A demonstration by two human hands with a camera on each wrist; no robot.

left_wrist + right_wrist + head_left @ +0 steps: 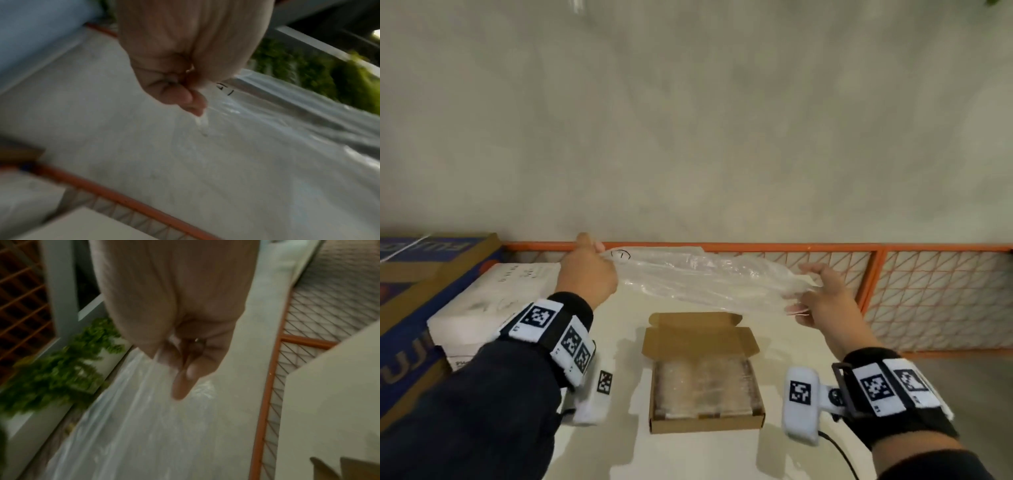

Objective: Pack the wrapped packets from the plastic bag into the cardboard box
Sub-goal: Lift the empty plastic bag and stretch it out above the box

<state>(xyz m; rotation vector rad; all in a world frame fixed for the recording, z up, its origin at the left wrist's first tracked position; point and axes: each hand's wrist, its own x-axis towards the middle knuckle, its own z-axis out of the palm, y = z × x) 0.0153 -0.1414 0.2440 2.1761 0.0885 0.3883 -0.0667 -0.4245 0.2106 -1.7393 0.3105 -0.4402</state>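
A clear plastic bag point(705, 277) hangs stretched flat in the air between both hands, above and behind the cardboard box point(703, 373). My left hand point(589, 265) pinches the bag's left corner; the left wrist view shows the film point(202, 125) squeezed between thumb and fingers point(185, 95). My right hand point(822, 294) grips the bag's right end, and the film point(131, 418) runs away from it in the right wrist view. The box lies open on the white table point(688, 455), lid flap back, with clear-wrapped packets point(705, 383) filling it. The bag looks empty.
A white carton point(493, 308) and a blue-and-brown carton point(414, 308) stand at the left. An orange-framed mesh fence point(893, 294) runs along the table's far edge. A black cable point(835, 445) trails near my right wrist.
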